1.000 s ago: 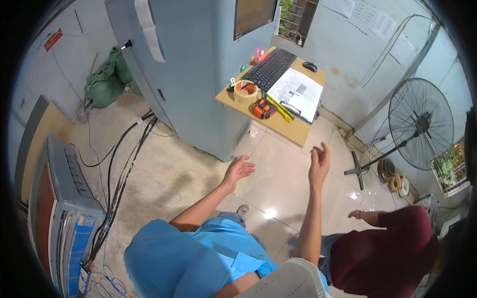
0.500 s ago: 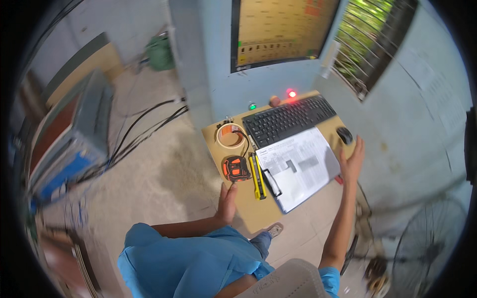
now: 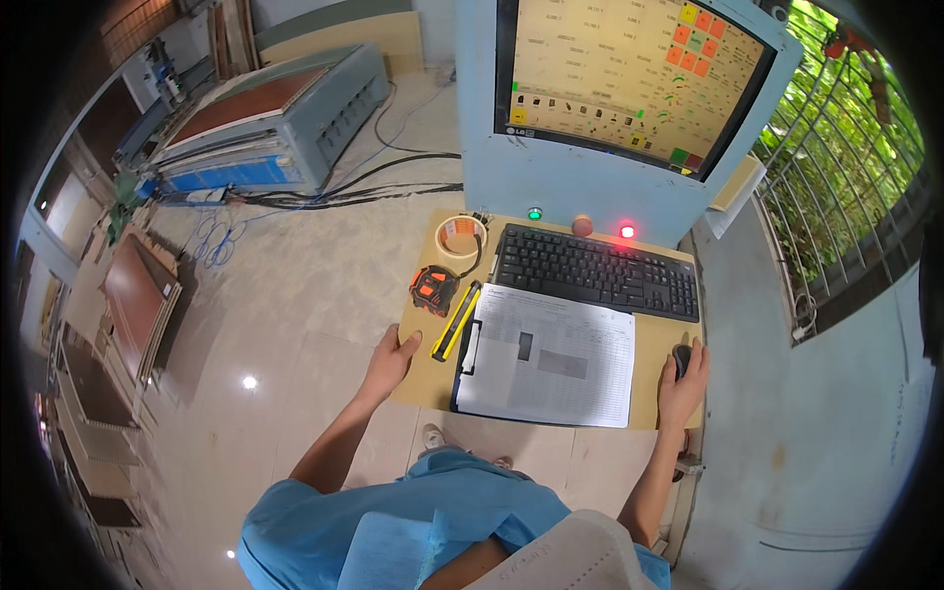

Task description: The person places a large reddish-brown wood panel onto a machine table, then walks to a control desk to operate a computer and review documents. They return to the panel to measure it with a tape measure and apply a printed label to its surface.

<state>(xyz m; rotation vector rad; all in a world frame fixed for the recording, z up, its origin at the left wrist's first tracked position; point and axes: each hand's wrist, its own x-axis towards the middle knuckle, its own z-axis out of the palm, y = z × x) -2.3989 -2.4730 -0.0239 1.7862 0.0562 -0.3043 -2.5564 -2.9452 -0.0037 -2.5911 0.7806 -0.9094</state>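
My right hand (image 3: pixel 682 385) lies over a black computer mouse (image 3: pixel 681 360) at the right side of a wooden shelf (image 3: pixel 418 388). The shelf's left edge is in my left hand (image 3: pixel 390 364), with the thumb on top and the other fingers partly hidden. Between my hands lies a clipboard (image 3: pixel 471 348) with a printed sheet (image 3: pixel 560 364). Left of it are a yellow utility knife (image 3: pixel 455 323), a black and orange tape measure (image 3: pixel 434 289) and a roll of tape (image 3: pixel 460 237). Behind the sheet sits a black keyboard (image 3: pixel 595 270).
A lit monitor (image 3: pixel 629 74) is set in a blue-grey cabinet, above a green light (image 3: pixel 535 213), a reddish knob (image 3: pixel 582 226) and a glowing red light (image 3: pixel 627 231). Black cables (image 3: pixel 393 195) run left toward a large machine (image 3: pixel 265 128). A barred window (image 3: pixel 836 147) is at right.
The view has turned and straightened, bringing the monitor and left machine more fully in. My right hand has moved from beside the mouse onto it. My left hand stays by the shelf's left edge.
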